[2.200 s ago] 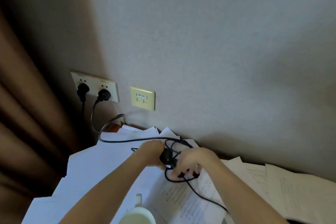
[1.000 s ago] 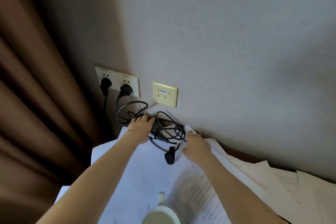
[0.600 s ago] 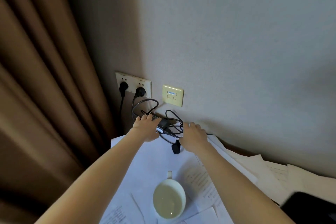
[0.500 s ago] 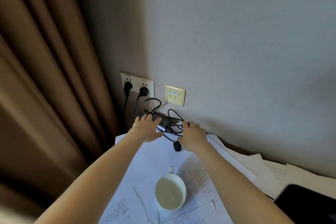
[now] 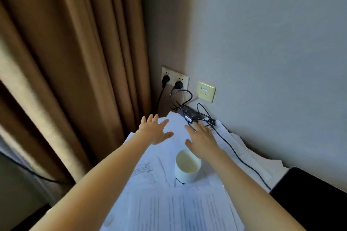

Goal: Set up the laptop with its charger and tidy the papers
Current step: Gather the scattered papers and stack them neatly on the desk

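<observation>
The black charger brick (image 5: 189, 114) lies against the wall at the far end of the table, on white papers (image 5: 174, 210). Its plug (image 5: 178, 84) sits in the wall socket (image 5: 175, 78). A thin black cable (image 5: 238, 157) runs from the brick towards the black laptop (image 5: 308, 199) at the right edge. My left hand (image 5: 154, 130) hovers over the papers with fingers spread, holding nothing. My right hand (image 5: 201, 134) is also spread and empty, just in front of the brick.
A white mug (image 5: 187, 169) stands on the papers between my forearms. Brown curtains (image 5: 75, 62) hang at the left. A cream data socket plate (image 5: 206, 92) is on the wall, and a second black plug (image 5: 166, 79) fills the left outlet.
Both hands have let go of the charger brick and cable and pulled back from the wall. The cable now lies stretched out towards the laptop. My view has tilted up and back.
</observation>
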